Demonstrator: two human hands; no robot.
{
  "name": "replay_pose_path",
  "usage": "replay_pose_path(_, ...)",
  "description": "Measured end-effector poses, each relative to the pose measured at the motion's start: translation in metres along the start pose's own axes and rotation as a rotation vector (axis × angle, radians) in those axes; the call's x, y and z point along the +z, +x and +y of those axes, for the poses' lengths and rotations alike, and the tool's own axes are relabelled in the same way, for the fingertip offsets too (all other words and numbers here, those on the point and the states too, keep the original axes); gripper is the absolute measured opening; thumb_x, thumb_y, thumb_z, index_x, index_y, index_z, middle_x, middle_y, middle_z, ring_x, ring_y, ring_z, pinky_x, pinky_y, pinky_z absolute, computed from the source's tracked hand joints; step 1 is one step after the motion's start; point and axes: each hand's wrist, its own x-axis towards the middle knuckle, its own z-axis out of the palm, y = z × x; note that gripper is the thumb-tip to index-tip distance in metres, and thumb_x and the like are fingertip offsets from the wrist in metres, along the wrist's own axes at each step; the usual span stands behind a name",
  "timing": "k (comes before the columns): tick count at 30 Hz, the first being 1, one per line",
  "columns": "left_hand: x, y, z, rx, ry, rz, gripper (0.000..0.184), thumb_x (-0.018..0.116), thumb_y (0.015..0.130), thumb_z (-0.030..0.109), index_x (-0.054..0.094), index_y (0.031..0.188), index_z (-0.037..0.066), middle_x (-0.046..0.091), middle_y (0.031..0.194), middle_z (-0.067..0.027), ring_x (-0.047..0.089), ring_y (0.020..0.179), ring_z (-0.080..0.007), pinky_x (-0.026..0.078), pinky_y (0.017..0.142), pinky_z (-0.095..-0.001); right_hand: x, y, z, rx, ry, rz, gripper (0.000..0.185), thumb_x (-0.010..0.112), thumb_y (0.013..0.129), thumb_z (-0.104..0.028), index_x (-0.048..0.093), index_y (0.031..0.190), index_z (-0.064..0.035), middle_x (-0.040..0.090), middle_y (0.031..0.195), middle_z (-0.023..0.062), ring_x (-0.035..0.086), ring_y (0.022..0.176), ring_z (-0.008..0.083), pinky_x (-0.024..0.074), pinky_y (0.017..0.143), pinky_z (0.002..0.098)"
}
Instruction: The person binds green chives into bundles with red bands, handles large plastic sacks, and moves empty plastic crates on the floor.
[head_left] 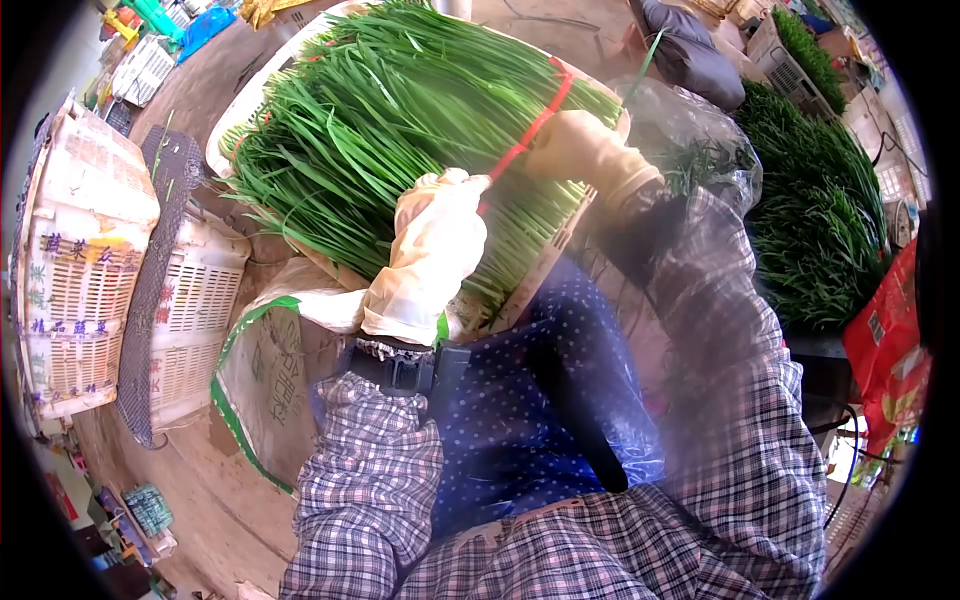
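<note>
The gloved left hand [435,225] is closing its fingers on the red band [545,117], which is running across the long green stalks [360,120] lying in the pale crate [222,150]. Over on the far side, the gloved right hand [585,150] is resting against the stalks right beside that band, and its blurred, hidden fingers aren't showing whether they're gripping or open.

One camera, up on the wearer's head
It peers forward and down, over the near lap [600,370] to the left hand [445,215] and right hand [580,150], edges bowed wide.
</note>
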Motion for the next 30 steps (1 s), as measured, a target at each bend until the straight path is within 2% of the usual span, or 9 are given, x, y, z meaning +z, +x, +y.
replay_pose_path(3, 0.001, 0.000, 0.000, -0.004, 0.008, 0.002, 0.032, 0.053, 0.078, 0.007, 0.066, 0.108, 0.007, 0.064, 0.093, -0.0095, 0.059, 0.086, -0.0262, 0.047, 0.081, -0.0342, 0.016, -0.005, 0.002, -0.080, -0.106, 0.190, 0.018, 0.065, 0.066, -0.020, 0.069, 0.074, -0.0048, 0.066, 0.074, 0.0188, 0.065, 0.074, 0.0348, 0.0524, 0.071, 0.0399)
replay_pose_path(10, -0.005, -0.001, 0.003, -0.017, -0.114, 0.019, 0.032, 0.052, 0.077, 0.006, 0.066, 0.106, 0.006, 0.064, 0.092, -0.0109, 0.060, 0.085, -0.0277, 0.048, 0.079, -0.0345, 0.009, -0.069, 0.008, 0.049, 0.001, 0.313, 0.015, 0.065, 0.067, -0.017, 0.065, 0.075, -0.0050, 0.065, 0.074, 0.0178, 0.065, 0.070, 0.0352, 0.0522, 0.066, 0.0405)
replay_pose_path(12, -0.005, -0.001, 0.004, -0.006, -0.084, 0.036, 0.031, 0.052, 0.078, 0.006, 0.067, 0.105, 0.006, 0.064, 0.091, -0.0109, 0.060, 0.085, -0.0277, 0.048, 0.079, -0.0350, 0.006, -0.095, 0.026, 0.130, 0.154, 0.325, 0.013, 0.066, 0.067, -0.016, 0.064, 0.074, -0.0049, 0.065, 0.071, 0.0161, 0.064, 0.065, 0.0319, 0.0515, 0.062, 0.0388)
replay_pose_path(16, -0.005, 0.001, 0.005, -0.055, -0.065, 0.003, 0.030, 0.052, 0.080, 0.006, 0.066, 0.106, 0.007, 0.064, 0.090, -0.0107, 0.061, 0.087, -0.0276, 0.049, 0.079, -0.0360, 0.010, -0.177, 0.085, 0.252, 0.092, 0.374, 0.013, 0.068, 0.066, -0.012, 0.063, 0.074, -0.0025, 0.061, 0.066, 0.0147, 0.060, 0.058, 0.0235, 0.0502, 0.058, 0.0337)
replay_pose_path(18, -0.005, 0.001, 0.005, -0.041, -0.010, -0.032, 0.034, 0.052, 0.080, 0.007, 0.063, 0.112, 0.009, 0.063, 0.093, -0.0106, 0.061, 0.088, -0.0276, 0.049, 0.079, -0.0367, 0.013, -0.226, 0.120, 0.391, 0.019, 0.243, 0.012, 0.067, 0.067, -0.012, 0.063, 0.074, -0.0024, 0.063, 0.069, 0.0161, 0.063, 0.063, 0.0270, 0.0511, 0.061, 0.0357)
replay_pose_path(21, -0.005, 0.002, 0.008, -0.081, 0.071, -0.104, 0.040, 0.052, 0.081, 0.007, 0.058, 0.121, 0.012, 0.063, 0.099, -0.0105, 0.060, 0.090, -0.0278, 0.049, 0.080, -0.0375, 0.040, -0.288, 0.173, 0.709, -0.487, -0.163, 0.020, 0.067, 0.067, -0.014, 0.069, 0.084, -0.0045, 0.067, 0.085, 0.0174, 0.066, 0.085, 0.0325, 0.0520, 0.073, 0.0410)
replay_pose_path(24, -0.002, 0.006, 0.011, -0.102, 0.207, -0.175, 0.047, 0.050, 0.083, 0.008, 0.051, 0.129, 0.014, 0.061, 0.105, -0.0113, 0.060, 0.094, -0.0288, 0.048, 0.084, -0.0379, 0.035, -0.287, 0.155, 0.728, -0.332, -0.176, 0.034, 0.067, 0.070, -0.017, 0.069, 0.102, -0.0085, 0.067, 0.099, 0.0180, 0.063, 0.094, 0.0361, 0.0511, 0.081, 0.0423)
replay_pose_path(27, 0.003, 0.010, 0.011, -0.124, 0.241, -0.147, 0.051, 0.049, 0.083, 0.007, 0.048, 0.133, 0.015, 0.061, 0.107, -0.0134, 0.059, 0.097, -0.0290, 0.048, 0.085, -0.0377, 0.027, -0.221, 0.104, 0.244, 0.055, 0.128, 0.026, 0.063, 0.078, -0.019, 0.069, 0.102, -0.0086, 0.067, 0.095, 0.0177, 0.064, 0.089, 0.0352, 0.0509, 0.079, 0.0405)
replay_pose_path(30, 0.003, 0.014, 0.013, -0.166, 0.270, -0.204, 0.054, 0.048, 0.082, 0.007, 0.046, 0.136, 0.015, 0.060, 0.110, -0.0140, 0.058, 0.099, -0.0288, 0.048, 0.086, -0.0379, 0.007, -0.146, 0.034, 0.042, 0.226, 0.271, 0.019, 0.064, 0.083, -0.018, 0.070, 0.097, -0.0072, 0.068, 0.094, 0.0170, 0.066, 0.084, 0.0311, 0.0517, 0.076, 0.0377)
